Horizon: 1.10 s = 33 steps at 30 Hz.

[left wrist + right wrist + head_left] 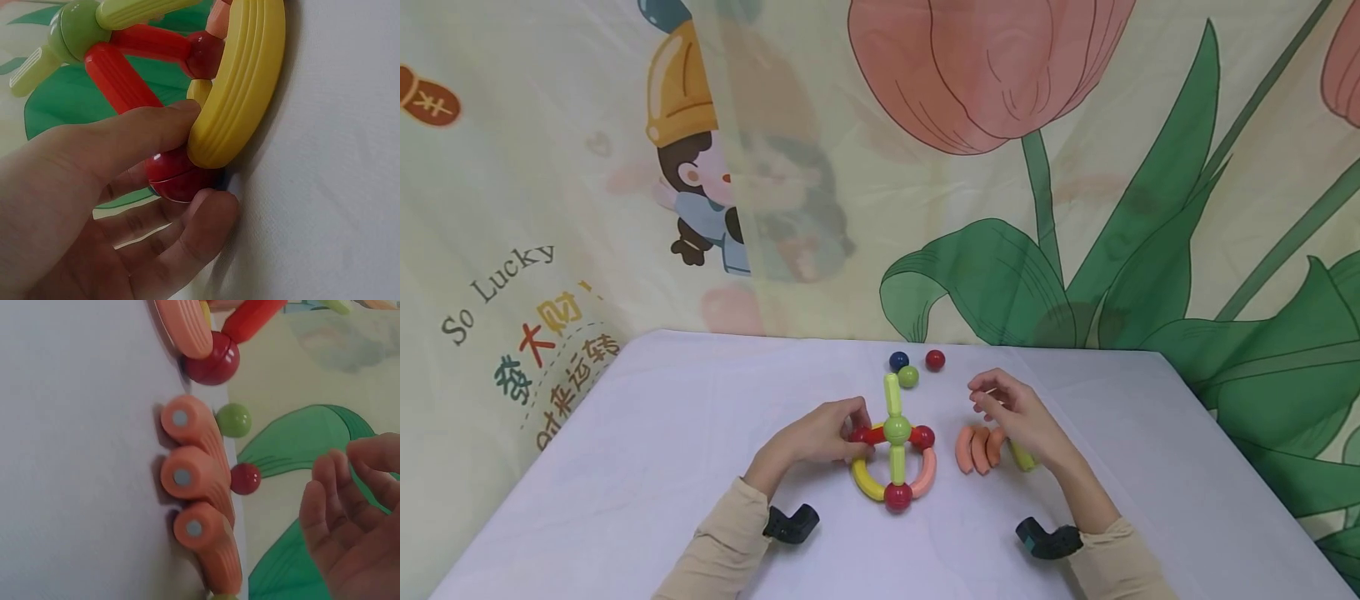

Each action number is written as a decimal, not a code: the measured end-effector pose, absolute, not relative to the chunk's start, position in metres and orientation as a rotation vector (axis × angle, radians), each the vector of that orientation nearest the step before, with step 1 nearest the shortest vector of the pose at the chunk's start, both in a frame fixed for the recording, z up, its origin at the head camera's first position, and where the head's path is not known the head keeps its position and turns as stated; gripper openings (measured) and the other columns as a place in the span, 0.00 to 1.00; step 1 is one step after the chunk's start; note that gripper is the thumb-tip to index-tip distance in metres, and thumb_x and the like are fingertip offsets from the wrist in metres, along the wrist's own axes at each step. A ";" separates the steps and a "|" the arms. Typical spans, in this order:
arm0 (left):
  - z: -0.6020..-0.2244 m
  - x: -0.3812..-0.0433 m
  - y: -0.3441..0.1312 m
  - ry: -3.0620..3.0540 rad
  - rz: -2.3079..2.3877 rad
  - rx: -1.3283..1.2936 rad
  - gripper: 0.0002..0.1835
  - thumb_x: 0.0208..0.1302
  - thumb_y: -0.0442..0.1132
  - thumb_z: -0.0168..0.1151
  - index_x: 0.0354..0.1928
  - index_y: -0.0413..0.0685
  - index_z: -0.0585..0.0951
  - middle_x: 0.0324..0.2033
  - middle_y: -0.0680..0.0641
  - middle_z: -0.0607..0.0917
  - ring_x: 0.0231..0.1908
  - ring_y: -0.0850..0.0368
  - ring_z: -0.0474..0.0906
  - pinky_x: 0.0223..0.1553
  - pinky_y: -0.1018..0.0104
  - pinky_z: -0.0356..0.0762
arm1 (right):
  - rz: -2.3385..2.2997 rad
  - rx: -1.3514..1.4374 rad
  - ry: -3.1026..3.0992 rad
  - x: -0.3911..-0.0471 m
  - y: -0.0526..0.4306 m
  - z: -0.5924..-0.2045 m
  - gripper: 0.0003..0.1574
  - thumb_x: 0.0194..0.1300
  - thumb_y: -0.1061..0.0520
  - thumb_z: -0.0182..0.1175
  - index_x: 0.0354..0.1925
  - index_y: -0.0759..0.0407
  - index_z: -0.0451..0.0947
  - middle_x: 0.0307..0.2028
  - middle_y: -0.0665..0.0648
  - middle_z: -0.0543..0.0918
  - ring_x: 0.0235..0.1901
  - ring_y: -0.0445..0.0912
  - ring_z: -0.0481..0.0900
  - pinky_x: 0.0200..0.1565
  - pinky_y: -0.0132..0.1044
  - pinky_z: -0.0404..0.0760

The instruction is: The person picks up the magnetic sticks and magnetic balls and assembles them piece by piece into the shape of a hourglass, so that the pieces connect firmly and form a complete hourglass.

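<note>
A build of magnetic rods and balls stands on the table. Its ring has a yellow curved rod (pixel 867 482), a pink curved rod (pixel 927 475) and red balls such as the front one (pixel 898 498). Straight red and light green rods meet at a raised green ball (pixel 897 430), one green rod pointing up. My left hand (pixel 829 433) pinches the ring's left red ball (pixel 178 178) between thumb and fingers, the thumb tip against the yellow rod's end. Above several loose pink curved rods (pixel 980 450), my right hand (pixel 1018 417) hovers with loosely bent fingers, holding nothing.
Behind the build lie a loose blue ball (pixel 898 361), a green ball (pixel 908 377) and a red ball (pixel 935 360). A yellow-green rod (pixel 1022 457) lies partly under the right hand. A printed cloth (pixel 805 317) hangs behind the white table (pixel 700 400).
</note>
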<state>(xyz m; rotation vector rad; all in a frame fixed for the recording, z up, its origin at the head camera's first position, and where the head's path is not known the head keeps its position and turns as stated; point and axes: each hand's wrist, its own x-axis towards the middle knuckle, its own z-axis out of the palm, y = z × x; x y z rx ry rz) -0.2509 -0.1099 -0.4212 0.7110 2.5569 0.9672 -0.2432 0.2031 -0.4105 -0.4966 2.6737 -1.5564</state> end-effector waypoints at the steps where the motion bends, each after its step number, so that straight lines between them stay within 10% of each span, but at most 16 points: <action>1: -0.421 -0.251 -0.110 2.546 0.974 0.706 0.15 0.54 0.46 0.69 0.40 0.54 0.74 0.34 0.53 0.80 0.24 0.58 0.76 0.28 0.66 0.76 | -1.536 -0.509 2.683 -0.244 0.205 -0.411 0.14 0.69 0.57 0.53 0.50 0.62 0.71 0.46 0.66 0.78 0.42 0.58 0.78 0.41 0.42 0.81; 33: -0.417 -0.245 -0.112 2.478 0.913 0.629 0.20 0.50 0.52 0.71 0.35 0.52 0.72 0.25 0.52 0.77 0.22 0.59 0.74 0.26 0.67 0.75 | -0.972 -0.471 2.819 -0.243 0.259 -0.410 0.09 0.66 0.59 0.54 0.43 0.61 0.75 0.33 0.54 0.76 0.34 0.45 0.70 0.32 0.31 0.72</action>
